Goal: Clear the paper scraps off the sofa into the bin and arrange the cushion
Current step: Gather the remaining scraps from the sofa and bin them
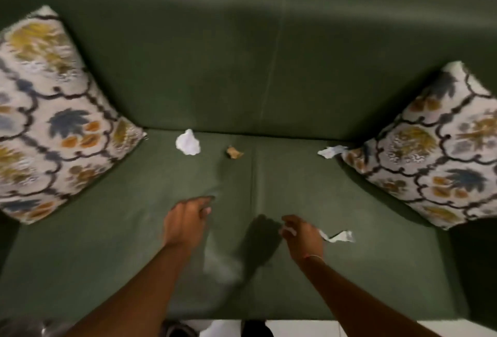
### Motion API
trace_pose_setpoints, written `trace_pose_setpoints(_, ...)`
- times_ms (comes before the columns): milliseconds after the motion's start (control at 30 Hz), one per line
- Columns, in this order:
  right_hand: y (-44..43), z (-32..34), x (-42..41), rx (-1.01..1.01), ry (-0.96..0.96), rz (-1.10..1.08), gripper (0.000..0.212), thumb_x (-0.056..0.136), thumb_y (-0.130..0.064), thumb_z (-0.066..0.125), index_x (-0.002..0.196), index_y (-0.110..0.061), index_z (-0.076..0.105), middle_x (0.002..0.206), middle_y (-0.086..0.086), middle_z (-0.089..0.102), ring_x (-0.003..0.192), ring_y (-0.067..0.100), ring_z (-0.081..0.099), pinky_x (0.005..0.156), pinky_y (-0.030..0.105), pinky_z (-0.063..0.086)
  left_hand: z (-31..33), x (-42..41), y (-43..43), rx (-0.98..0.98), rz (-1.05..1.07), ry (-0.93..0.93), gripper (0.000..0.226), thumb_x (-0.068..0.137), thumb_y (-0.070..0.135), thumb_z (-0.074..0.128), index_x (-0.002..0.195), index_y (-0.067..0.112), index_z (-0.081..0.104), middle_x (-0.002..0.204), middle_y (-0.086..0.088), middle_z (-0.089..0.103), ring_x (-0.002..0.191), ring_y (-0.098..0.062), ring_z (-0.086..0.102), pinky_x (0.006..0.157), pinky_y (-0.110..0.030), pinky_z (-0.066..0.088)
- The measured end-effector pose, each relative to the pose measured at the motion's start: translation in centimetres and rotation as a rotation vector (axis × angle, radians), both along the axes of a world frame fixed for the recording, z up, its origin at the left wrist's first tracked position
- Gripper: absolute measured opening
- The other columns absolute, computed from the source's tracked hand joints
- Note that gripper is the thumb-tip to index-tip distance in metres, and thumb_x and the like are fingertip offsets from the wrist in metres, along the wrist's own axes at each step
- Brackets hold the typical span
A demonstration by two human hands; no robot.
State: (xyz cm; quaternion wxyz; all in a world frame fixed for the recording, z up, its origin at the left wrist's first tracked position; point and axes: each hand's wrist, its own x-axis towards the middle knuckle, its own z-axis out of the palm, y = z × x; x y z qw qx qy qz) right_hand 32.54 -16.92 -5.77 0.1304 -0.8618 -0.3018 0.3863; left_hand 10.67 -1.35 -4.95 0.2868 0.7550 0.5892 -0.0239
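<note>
A green sofa (269,81) fills the view. On its seat lie a crumpled white paper ball (188,142), a small brown scrap (234,152) and a white scrap (331,151) against the right cushion (433,153). The left patterned cushion (53,118) leans in the left corner. My left hand (185,222) hovers over the seat centre with fingers loosely curled and nothing in it. My right hand (301,235) is shut on a thin white paper strip (339,237) that trails out to its right.
A pale floor strip (349,328) shows below the seat's front edge. Something shiny and grey, perhaps a plastic bag (29,328), sits at the bottom left corner. Dark shoes (255,330) stand at the bottom centre.
</note>
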Motion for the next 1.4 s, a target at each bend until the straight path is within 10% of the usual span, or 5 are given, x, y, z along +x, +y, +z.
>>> trace_pose_setpoints(300, -7.3, -5.7, 9.8, -0.277, -0.212, 0.267, 0.071, 0.091, -0.033, 0.055, 0.149, -0.031, 0.015, 0.161, -0.004, 0.011, 0.146, 0.025, 0.012, 0.118, 0.041, 0.019, -4.9, 12.7, 7.8, 0.145, -0.312, 0.078, 0.050, 0.083, 0.020, 0.060, 0.131, 0.029, 0.049, 0.137, -0.002, 0.051, 0.124, -0.028, 0.045, 0.096, -0.042, 0.046)
trace_pose_setpoints(567, -8.8, -8.5, 10.6, -0.033, -0.349, 0.124, 0.036, 0.074, -0.010, 0.076, 0.108, -0.022, 0.070, 0.116, 0.002, 0.066, 0.108, 0.023, 0.059, 0.088, 0.032, 0.052, -9.1, 12.8, 10.8, 0.148, -0.337, 0.103, 0.034, 0.085, 0.017, 0.059, 0.118, 0.023, 0.063, 0.128, -0.011, 0.058, 0.113, -0.039, 0.054, 0.092, -0.048, 0.051)
trace_pose_setpoints(733, -3.9, -6.0, 13.0, 0.073, -0.437, 0.171, 0.022, 0.082, -0.017, 0.070, 0.103, -0.024, 0.072, 0.099, 0.002, 0.072, 0.093, 0.024, 0.064, 0.074, 0.036, 0.055, -8.0, 11.2, 10.3, 0.202, -0.327, 0.108, 0.014, 0.085, 0.023, 0.062, 0.096, 0.021, 0.070, 0.097, -0.012, 0.069, 0.089, -0.040, 0.064, 0.069, -0.043, 0.053)
trace_pose_setpoints(1067, 10.6, -7.2, 20.5, -0.040, -0.556, 0.261, 0.022, 0.086, -0.034, 0.064, 0.107, -0.039, 0.069, 0.153, 0.009, 0.035, 0.143, 0.038, 0.019, 0.116, 0.049, 0.017, -8.6, 6.7, 14.5, 0.269, 0.161, 0.035, 0.019, 0.071, 0.031, 0.077, 0.088, 0.022, 0.077, 0.137, -0.020, 0.050, 0.121, -0.042, 0.049, 0.099, -0.046, 0.046)
trace_pose_setpoints(1400, 9.4, -8.7, 19.5, 0.086, -0.604, 0.281, 0.028, 0.089, -0.014, 0.058, 0.114, -0.022, 0.066, 0.118, 0.007, 0.064, 0.105, 0.024, 0.058, 0.088, 0.037, 0.051, -9.9, 7.9, 14.1, 0.222, 0.283, 0.065, 0.020, 0.081, 0.025, 0.068, 0.096, 0.015, 0.074, 0.104, -0.023, 0.068, 0.096, -0.046, 0.060, 0.081, -0.045, 0.050)
